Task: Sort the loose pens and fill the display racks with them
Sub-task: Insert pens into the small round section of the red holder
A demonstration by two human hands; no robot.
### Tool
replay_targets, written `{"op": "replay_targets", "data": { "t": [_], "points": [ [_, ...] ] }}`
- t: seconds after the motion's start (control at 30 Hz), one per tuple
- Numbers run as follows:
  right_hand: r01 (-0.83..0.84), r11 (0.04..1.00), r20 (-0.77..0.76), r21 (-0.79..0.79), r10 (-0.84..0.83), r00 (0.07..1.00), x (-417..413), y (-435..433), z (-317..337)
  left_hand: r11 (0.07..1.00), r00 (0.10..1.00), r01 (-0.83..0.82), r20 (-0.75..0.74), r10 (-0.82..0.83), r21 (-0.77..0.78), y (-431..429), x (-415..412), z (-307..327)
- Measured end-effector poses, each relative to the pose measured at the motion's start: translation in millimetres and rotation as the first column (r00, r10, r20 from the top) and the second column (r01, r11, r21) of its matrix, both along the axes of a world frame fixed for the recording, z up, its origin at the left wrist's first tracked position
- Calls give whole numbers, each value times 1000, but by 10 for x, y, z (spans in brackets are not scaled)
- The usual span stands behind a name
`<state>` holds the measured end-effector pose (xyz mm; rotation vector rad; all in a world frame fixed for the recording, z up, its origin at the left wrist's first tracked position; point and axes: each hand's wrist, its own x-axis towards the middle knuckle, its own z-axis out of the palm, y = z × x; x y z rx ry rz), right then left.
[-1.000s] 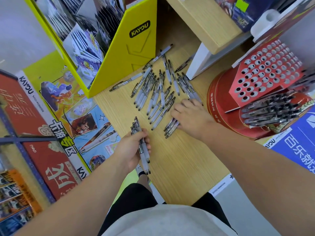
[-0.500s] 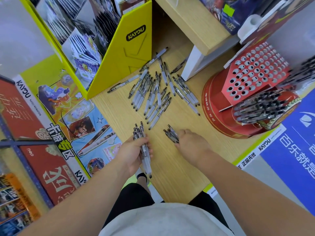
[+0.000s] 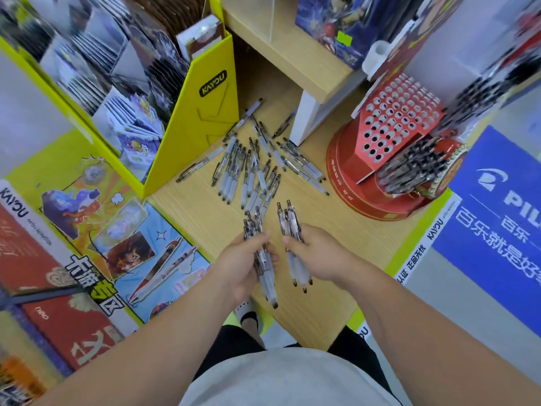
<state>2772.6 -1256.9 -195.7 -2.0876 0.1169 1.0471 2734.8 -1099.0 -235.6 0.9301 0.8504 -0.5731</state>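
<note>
Several clear pens with black tips lie loose on the wooden counter, fanned out below the yellow stand. My left hand grips a bundle of pens, lifted over the counter's front part. My right hand grips a smaller bundle of pens right beside it. The red display rack stands at the right, its upper panel full of bare holes. Its lower tier holds several black-capped pens.
A yellow KAYOU card stand rises at the back left. A wooden shelf on a white support overhangs the counter's back. A blue Pilot sign faces the counter's right edge. Posters cover the left side.
My right hand has picked a small bundle of pens off the counter and brought it toward me, next to the left hand's bundle. The view has tilted a little.
</note>
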Motion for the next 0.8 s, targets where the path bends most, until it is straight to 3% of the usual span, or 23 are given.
{"op": "replay_targets", "data": {
  "t": [0.1,0.23,0.47,0.67,0.8],
  "points": [
    [10,999,57,34,-12,998,-112,73,194,990,992,101,83,-93,-97,-73,2,136],
    [-75,992,211,-106,97,973,-195,-38,343,982,987,117,124,-99,-146,-230,20,313],
    [20,999,294,-27,-11,956,-304,-529,635,970,985,104,158,-70,-220,-617,-96,572],
    [175,941,229,291,-246,942,-402,-1267,645,982,976,78,213,-39,-175,-1236,-203,669],
    [224,900,188,374,-310,932,-430,-1927,664,977,971,-54,216,100,-207,-1828,-309,795]
  ]
}}
